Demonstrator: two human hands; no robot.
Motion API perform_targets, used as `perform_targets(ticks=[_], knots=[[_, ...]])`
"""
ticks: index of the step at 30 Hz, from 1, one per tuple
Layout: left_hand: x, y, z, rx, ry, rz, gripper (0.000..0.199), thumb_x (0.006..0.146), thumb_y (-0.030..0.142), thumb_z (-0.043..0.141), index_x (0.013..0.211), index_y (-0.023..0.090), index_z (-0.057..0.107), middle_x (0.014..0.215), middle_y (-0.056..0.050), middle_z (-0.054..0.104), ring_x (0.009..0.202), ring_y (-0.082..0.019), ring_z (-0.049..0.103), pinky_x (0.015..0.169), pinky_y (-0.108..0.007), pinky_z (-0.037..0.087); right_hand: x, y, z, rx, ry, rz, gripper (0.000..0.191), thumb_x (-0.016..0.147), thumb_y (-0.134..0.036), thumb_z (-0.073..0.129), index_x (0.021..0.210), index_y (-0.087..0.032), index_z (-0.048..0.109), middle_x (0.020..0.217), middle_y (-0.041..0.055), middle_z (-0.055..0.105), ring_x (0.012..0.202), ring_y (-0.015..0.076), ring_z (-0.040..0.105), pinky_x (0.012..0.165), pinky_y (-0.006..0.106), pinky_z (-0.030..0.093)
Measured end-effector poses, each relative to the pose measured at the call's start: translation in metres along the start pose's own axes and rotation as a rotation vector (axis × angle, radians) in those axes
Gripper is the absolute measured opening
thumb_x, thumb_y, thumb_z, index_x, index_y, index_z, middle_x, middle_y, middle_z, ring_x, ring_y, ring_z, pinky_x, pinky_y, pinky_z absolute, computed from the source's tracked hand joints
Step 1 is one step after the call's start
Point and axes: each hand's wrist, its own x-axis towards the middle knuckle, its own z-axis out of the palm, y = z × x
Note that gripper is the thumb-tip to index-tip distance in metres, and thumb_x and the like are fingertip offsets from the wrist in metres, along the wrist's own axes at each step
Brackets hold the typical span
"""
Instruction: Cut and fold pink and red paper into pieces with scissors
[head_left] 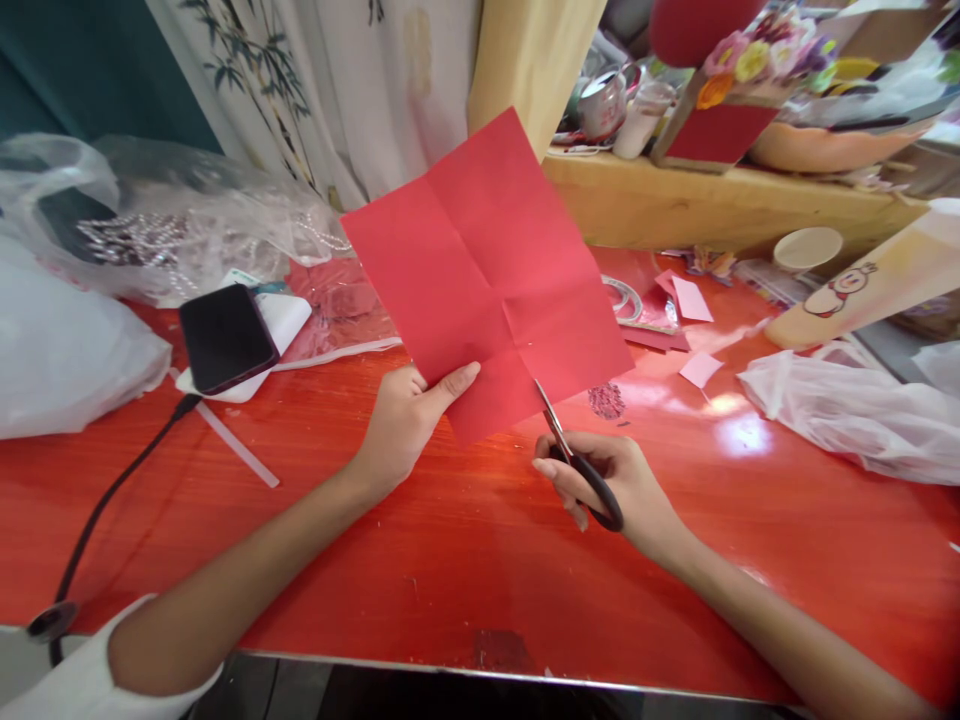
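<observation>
A square sheet of red paper [480,260] with crossing fold creases is held up, tilted, above the table. My left hand [401,415] pinches its lower left edge, thumb on top and the other fingers behind the sheet. In my right hand [611,480] are black-handled scissors [592,485], with the thumb and fingers at the handles. The blades meet the paper's lower right edge and point up toward its middle. Part of the blades is hidden by the sheet, so I cannot tell how far a cut runs.
On the red table [420,590] lie a dark phone [227,340] with a cable, plastic bags [67,330], pink paper pieces [701,370], a roll of tape [624,300] and a white bag [847,410]. A tall printed cup [862,275] leans at the right. Behind is a wooden ledge [720,205] with flowers [765,60].
</observation>
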Motion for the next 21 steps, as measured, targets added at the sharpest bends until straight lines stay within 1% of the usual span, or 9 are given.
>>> perform_targets(ticks=[3,10,14,17,21], knots=[[0.0005,-0.0008,-0.0005,-0.026,-0.01,0.003,0.018,0.07,0.032,0.067,0.079,0.016,0.068,0.076,-0.001,0.066,0.073,-0.015,0.06,0.066,-0.026,0.049,0.0005,0.0011,0.0001,-0.016,0.004,0.0,0.017,0.075,-0.029,0.064,0.069,-0.016,0.056,0.042,-0.0075,0.044,0.033,0.0047,0.041,0.037,0.018,0.034],[0.0014,-0.0018,-0.0011,-0.029,-0.016,0.007,0.019,0.07,0.032,0.067,0.081,0.017,0.068,0.08,-0.002,0.067,0.072,-0.015,0.06,0.062,-0.025,0.048,0.0007,0.004,-0.0004,-0.058,0.016,-0.012,0.017,0.078,-0.031,0.061,0.072,-0.015,0.057,0.041,-0.0076,0.044,0.032,0.0049,0.042,0.038,0.017,0.034],[0.0012,-0.001,-0.0001,-0.017,-0.009,0.01,0.02,0.07,0.033,0.067,0.079,0.016,0.068,0.081,-0.003,0.068,0.075,-0.016,0.061,0.064,-0.026,0.049,-0.0004,0.0048,-0.0008,-0.072,0.017,-0.018,0.017,0.078,-0.031,0.061,0.073,-0.016,0.057,0.041,-0.0075,0.044,0.032,0.005,0.042,0.038,0.017,0.035],[0.0013,-0.0006,0.0003,-0.019,-0.012,0.008,0.019,0.07,0.033,0.067,0.078,0.016,0.068,0.081,-0.003,0.068,0.077,-0.017,0.061,0.066,-0.027,0.049,-0.0008,0.0041,-0.0006,-0.079,0.014,-0.022,0.018,0.078,-0.03,0.061,0.07,-0.016,0.056,0.041,-0.0075,0.044,0.032,0.0049,0.042,0.038,0.017,0.035],[0.0011,-0.0003,0.0001,-0.028,-0.017,0.001,0.019,0.07,0.033,0.067,0.077,0.016,0.068,0.08,-0.002,0.068,0.073,-0.016,0.061,0.063,-0.026,0.048,-0.0002,0.0019,0.0,-0.063,0.013,0.004,0.02,0.076,-0.033,0.062,0.069,-0.016,0.056,0.042,-0.0072,0.044,0.032,0.0049,0.042,0.037,0.017,0.035]])
